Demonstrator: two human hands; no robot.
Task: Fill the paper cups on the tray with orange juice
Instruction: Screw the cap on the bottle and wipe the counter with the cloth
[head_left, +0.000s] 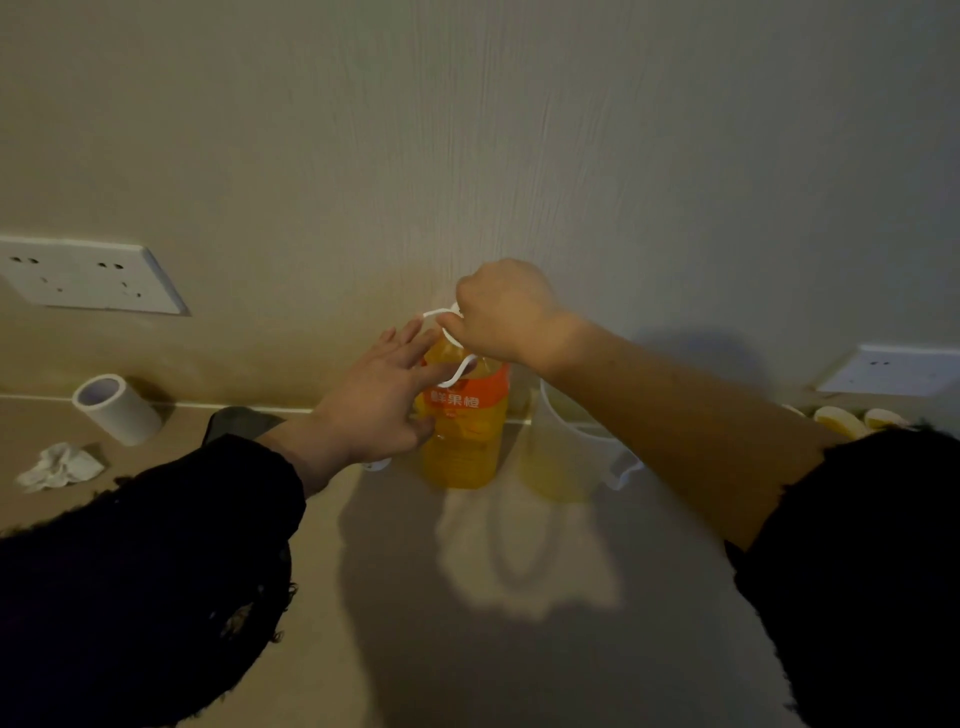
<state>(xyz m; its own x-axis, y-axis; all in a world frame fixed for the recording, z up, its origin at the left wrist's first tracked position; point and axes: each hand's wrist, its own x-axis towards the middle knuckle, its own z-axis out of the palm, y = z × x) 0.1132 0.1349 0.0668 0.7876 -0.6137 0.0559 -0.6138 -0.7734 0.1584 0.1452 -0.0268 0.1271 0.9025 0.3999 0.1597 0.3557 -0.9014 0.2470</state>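
orange juice bottle (464, 441), white tape roll (117, 408)

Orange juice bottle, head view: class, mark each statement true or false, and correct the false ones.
1. The right hand grips the top of the orange juice bottle. True.
2. The bottle lies on its side. False: it stands upright on the counter.
3. A roll of tape sits left of the bottle. True.
4. The clear jug stands left of the bottle. False: the jug stands to its right.
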